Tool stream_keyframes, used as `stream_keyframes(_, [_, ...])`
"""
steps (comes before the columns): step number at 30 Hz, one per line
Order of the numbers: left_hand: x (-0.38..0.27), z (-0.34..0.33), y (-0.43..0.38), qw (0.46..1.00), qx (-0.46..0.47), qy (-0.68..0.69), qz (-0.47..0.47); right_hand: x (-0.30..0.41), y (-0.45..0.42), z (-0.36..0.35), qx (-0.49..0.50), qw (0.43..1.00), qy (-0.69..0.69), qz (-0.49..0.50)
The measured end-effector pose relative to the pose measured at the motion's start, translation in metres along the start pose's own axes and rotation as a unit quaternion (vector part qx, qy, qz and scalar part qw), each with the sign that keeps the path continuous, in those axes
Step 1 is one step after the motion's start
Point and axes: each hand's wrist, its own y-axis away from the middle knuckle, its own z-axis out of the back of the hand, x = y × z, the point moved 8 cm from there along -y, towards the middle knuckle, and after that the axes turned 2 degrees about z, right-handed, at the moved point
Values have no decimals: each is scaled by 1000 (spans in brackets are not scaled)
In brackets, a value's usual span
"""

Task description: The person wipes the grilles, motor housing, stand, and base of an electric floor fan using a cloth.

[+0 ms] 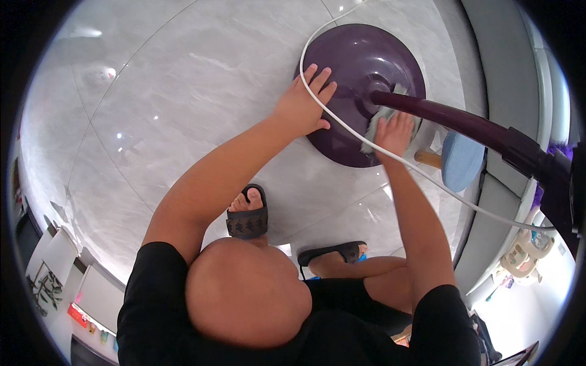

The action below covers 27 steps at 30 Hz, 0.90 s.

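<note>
A round, glossy dark purple base point(341, 59) stands on the floor, a curved maroon pole point(439, 111) rising from its centre toward the right. My left hand point(304, 103) rests on the base's left edge with its fingers spread. On the lower right part of the base, my right hand point(394, 132) presses a greyish-green cloth point(373, 137) flat against the surface. The cloth also shows beyond the pole. A white power cord point(348, 128) loops over the base and crosses in front of both my hands.
Grey marble-look tiles point(183, 87) cover the floor. Right of the base is a light blue round stool seat point(462, 161) with a wooden leg point(428, 158), tipped on its side. A grey sofa point(508, 87) runs along the right. My sandalled feet point(247, 212) are below.
</note>
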Motion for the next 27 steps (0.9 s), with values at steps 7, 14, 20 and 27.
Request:
stream_keyframes(7, [3,-5,3,999,-14,38,-8,97,45,12,21,996,-31,81])
stream_keyframes(14, [3,-3,5,996,-61,56,-43,126,-18,20,-13,996,-44,83])
stream_keyframes(20, [11,-4,8,996,-52,58,-44,120,10,15,12,993,-56,106])
stream_keyframes(27, [4,-5,6,999,-29,29,-32,33,39,10,-16,999,-51,7])
